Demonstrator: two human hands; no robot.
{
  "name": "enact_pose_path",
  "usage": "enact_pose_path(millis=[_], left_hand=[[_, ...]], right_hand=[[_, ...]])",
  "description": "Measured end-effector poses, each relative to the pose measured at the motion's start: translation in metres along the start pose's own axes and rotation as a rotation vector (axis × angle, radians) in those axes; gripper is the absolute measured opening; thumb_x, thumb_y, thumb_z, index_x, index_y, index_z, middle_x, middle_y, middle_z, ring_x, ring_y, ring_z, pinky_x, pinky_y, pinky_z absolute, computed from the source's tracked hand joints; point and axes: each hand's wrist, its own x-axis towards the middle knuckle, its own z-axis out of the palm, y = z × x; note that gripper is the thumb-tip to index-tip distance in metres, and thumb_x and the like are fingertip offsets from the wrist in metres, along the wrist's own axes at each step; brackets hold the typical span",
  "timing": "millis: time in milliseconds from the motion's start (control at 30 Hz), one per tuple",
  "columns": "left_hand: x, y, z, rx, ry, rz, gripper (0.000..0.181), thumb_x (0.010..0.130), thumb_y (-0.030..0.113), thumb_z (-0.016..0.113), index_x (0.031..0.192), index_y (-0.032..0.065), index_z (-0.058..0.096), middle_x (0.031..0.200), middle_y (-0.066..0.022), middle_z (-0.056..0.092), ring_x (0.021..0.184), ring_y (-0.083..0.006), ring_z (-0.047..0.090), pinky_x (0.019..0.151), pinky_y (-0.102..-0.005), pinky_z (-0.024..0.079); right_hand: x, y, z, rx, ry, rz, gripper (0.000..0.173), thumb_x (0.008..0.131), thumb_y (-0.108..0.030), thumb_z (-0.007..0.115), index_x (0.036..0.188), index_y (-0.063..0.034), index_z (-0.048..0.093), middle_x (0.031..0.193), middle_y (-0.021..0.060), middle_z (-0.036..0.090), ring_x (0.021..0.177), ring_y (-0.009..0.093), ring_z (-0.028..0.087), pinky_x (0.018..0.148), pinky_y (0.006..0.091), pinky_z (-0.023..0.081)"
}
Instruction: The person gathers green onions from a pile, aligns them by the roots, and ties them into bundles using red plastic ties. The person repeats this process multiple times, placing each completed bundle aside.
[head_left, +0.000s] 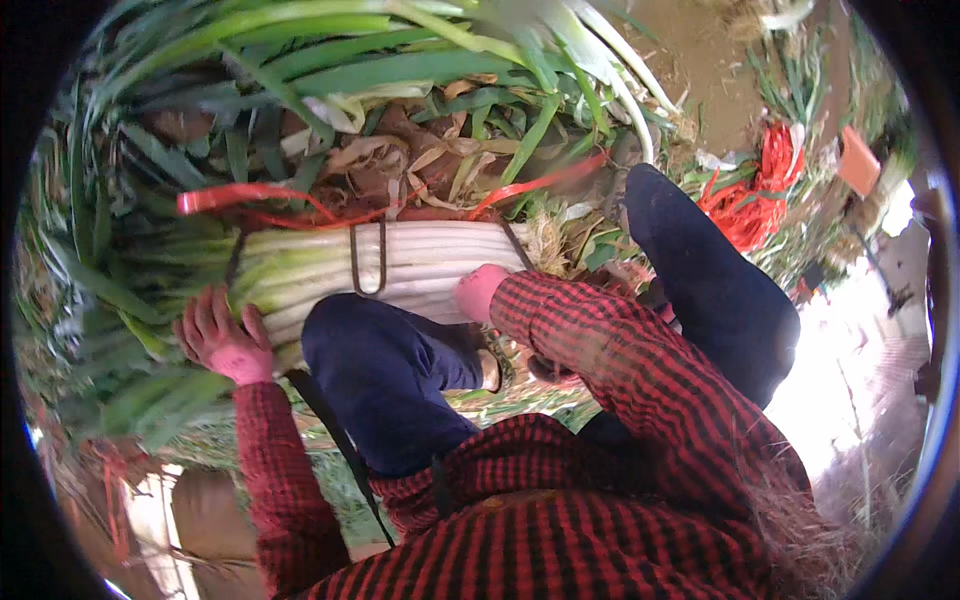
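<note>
A bundle of long green onions lies across in front of me, white stalks toward the right and green leaves toward the left, within a dark metal frame. My left hand rests with fingers spread on the leafy part at the left. My right hand lies at the white stalks near the root end; its fingers are hidden, so I cannot tell whether it grips them. A red plastic strap runs loosely along the bundle's far side, its other end rising at the right toward the roots.
Loose green onions lie beyond the bundle, above dry leaves. A heap of red plastic strips and an orange block-like object are at the right. My bent knees flank the near side of the bundle.
</note>
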Motion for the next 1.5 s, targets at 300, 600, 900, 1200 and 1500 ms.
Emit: enact_pose_path(millis=[300,600,900,1200,1500], left_hand=[[0.001,-0.007,0.023,-0.084,0.222,0.039,0.037,0.086,0.033,0.059,0.114,0.0101,0.066,0.118,-0.0086,0.063,0.114,-0.0328,0.055,0.107,-0.0516,0.036],[-0.035,0.061,0.018,-0.157,0.061,-0.649,0.031,0.086,0.02,0.061,0.114,0.0087,0.066,0.11,-0.014,0.065,0.099,-0.0313,0.061,0.085,-0.0416,0.05],[-0.099,0.278,0.057,-0.501,0.508,-0.395,0.048,0.084,0.041,0.064,0.122,0.013,0.063,0.137,-0.0075,0.052,0.132,-0.0284,0.043,0.118,-0.052,0.026],[-0.125,0.221,0.058,-0.991,1.419,-1.167,0.04,0.089,0.019,0.067,0.125,0.0048,0.056,0.126,-0.0167,0.056,0.118,-0.0318,0.055,0.103,-0.04,0.043],[-0.11,0.173,0.115,-1.063,1.273,-1.42,0.051,0.09,0.021,0.065,0.135,0.0009,0.051,0.128,-0.0234,0.053,0.11,-0.0317,0.058,0.097,-0.0383,0.046]], right_hand=[[-0.011,0.004,-0.029,0.054,-0.143,0.052,0.036,0.086,-0.034,0.055,0.094,-0.0043,0.074,0.098,0.016,0.073,0.093,0.031,0.07,0.08,0.0435,0.056],[-0.016,0.005,-0.019,0.269,-0.147,0.129,0.042,0.091,-0.04,0.061,0.091,0.0011,0.071,0.068,0.0118,0.07,0.061,0.025,0.072,0.061,0.0356,0.058],[-0.034,0.014,0.049,0.163,0.229,-0.144,0.038,0.094,-0.037,0.063,0.09,-0.0004,0.071,0.077,0.0133,0.072,0.071,0.018,0.07,0.065,0.0345,0.054],[0.004,0.02,0.066,0.313,0.269,0.057,0.031,0.097,-0.027,0.063,0.096,0.0029,0.069,0.075,0.0076,0.069,0.056,0.013,0.063,0.05,0.0294,0.051],[-0.005,-0.003,0.065,0.297,0.177,0.185,0.037,0.098,-0.038,0.059,0.088,-0.0027,0.068,0.07,0.0051,0.068,0.056,0.011,0.063,0.05,0.0258,0.048]])
